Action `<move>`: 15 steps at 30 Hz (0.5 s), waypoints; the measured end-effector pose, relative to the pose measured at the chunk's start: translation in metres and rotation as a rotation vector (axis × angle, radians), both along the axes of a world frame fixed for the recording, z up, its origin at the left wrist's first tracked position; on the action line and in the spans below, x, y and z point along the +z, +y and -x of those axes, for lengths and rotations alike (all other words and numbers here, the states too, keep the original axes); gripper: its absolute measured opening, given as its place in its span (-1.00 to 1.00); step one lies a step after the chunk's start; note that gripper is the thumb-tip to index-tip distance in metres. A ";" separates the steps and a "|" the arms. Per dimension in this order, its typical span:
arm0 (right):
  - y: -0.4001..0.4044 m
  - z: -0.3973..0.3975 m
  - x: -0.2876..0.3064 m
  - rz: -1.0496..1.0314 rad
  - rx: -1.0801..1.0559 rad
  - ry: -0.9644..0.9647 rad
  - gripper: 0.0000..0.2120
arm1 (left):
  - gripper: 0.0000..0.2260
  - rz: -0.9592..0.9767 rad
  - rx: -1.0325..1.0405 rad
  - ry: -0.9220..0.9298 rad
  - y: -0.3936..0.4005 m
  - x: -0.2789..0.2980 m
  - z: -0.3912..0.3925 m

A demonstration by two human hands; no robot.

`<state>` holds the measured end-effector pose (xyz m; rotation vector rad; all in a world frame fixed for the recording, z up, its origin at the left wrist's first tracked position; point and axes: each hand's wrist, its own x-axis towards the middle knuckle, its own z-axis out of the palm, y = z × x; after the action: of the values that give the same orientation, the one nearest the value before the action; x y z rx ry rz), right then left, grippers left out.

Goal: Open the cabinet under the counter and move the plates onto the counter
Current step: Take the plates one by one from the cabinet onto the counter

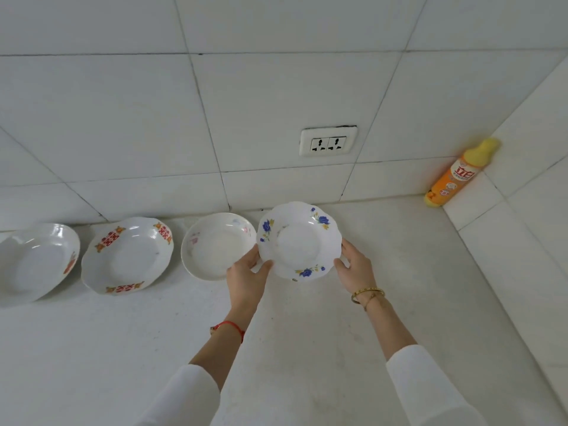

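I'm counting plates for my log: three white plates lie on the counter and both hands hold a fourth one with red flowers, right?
Not quite. The head view shows the white scalloped plate gripped by the left hand and right hand bears blue flowers, not red. The three white plates do lie on the pale counter.

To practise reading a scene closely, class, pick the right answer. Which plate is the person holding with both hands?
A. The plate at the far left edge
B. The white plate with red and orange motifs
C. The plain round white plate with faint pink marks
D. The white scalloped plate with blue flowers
D: the left hand and right hand grip opposite rims of the white scalloped plate with blue flowers; the others lie untouched on the counter.
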<state>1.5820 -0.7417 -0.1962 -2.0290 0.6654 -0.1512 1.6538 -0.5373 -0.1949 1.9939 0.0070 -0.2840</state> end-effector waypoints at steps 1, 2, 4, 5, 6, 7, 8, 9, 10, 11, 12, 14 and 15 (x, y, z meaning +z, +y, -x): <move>-0.004 -0.002 -0.004 -0.003 -0.007 0.002 -0.50 | -0.58 -0.002 -0.007 0.004 -0.005 -0.005 -0.003; -0.008 -0.004 -0.009 -0.002 -0.010 0.004 -0.50 | -0.57 0.000 -0.012 0.007 -0.009 -0.009 -0.005; -0.014 -0.009 -0.019 0.004 -0.012 0.015 -0.50 | -0.56 0.009 -0.013 0.020 -0.018 -0.019 -0.008; -0.017 -0.011 -0.023 0.004 -0.013 0.019 -0.50 | -0.55 0.013 -0.011 0.030 -0.021 -0.023 -0.010; -0.020 -0.014 -0.028 0.001 -0.018 0.023 -0.50 | -0.54 0.017 -0.007 0.039 -0.025 -0.027 -0.012; -0.022 -0.016 -0.031 -0.002 -0.020 0.027 -0.50 | -0.54 0.023 -0.001 0.050 -0.028 -0.032 -0.013; -0.023 -0.018 -0.034 -0.005 -0.023 0.033 -0.50 | -0.54 0.030 0.005 0.059 -0.031 -0.035 -0.015; -0.025 -0.021 -0.036 -0.009 -0.023 0.038 -0.50 | -0.55 0.032 0.012 0.064 -0.033 -0.039 -0.017; -0.026 -0.024 -0.038 -0.014 -0.024 0.042 -0.50 | -0.56 0.029 0.015 0.064 -0.035 -0.042 -0.019; -0.028 -0.027 -0.040 -0.013 -0.021 0.047 -0.50 | -0.57 0.026 0.017 0.062 -0.036 -0.045 -0.020; -0.029 -0.029 -0.042 -0.011 -0.017 0.053 -0.50 | -0.58 0.022 0.018 0.060 -0.037 -0.047 -0.022; -0.030 -0.034 -0.047 -0.003 -0.008 0.062 -0.49 | -0.60 0.010 0.020 0.047 -0.037 -0.050 -0.024; -0.030 -0.035 -0.048 0.005 -0.004 0.066 -0.49 | -0.62 0.006 0.021 0.040 -0.038 -0.051 -0.025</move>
<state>1.6173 -0.7716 -0.2446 -2.0451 0.7109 -0.0882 1.6784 -0.5749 -0.2456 1.9807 0.0521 -0.3096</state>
